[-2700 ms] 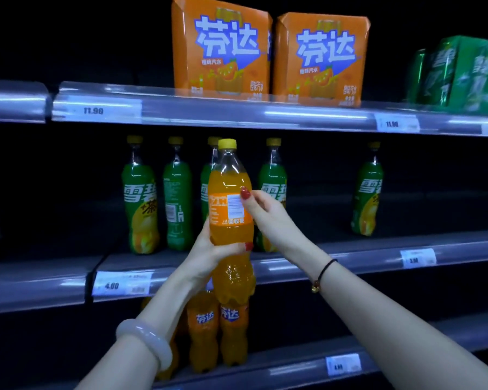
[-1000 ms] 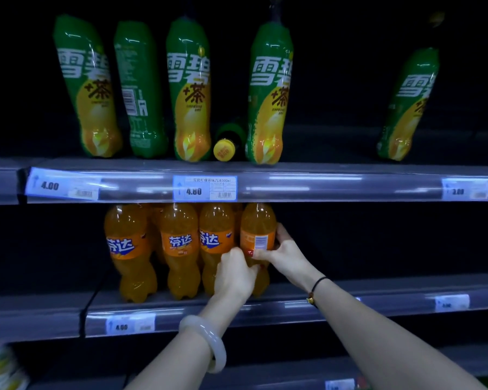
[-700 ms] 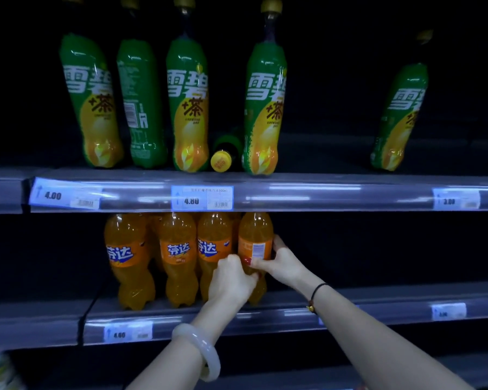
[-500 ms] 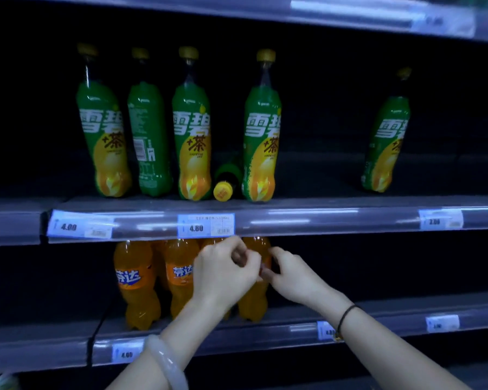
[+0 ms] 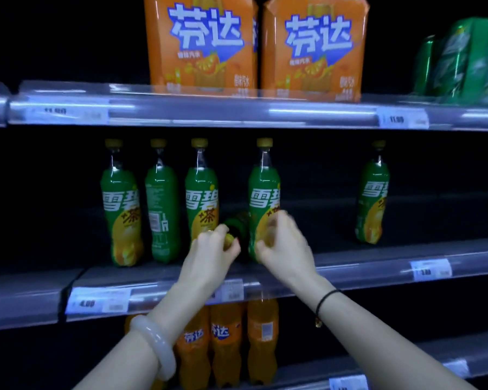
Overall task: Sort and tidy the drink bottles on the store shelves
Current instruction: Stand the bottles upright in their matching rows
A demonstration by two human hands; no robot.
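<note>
Several green bottles with yellow caps stand on the middle shelf. A fallen green bottle lies between two of them, cap toward me. My left hand pinches its yellow cap. My right hand, blurred by motion, is curled against the lower part of the standing green bottle just to the right; whether it grips it is unclear. Another green bottle stands alone to the right. Orange bottles stand in a row on the shelf below, partly hidden by my left arm.
Two orange drink packs and a green pack sit on the top shelf. Three green bottles stand to the left of my hands. Price tags line the shelf rails. The shelf back is dark.
Both hands let go of the orange bottle on the lower shelf and rose to the middle shelf. My left hand now holds the fallen bottle's cap. The view tilted upward.
</note>
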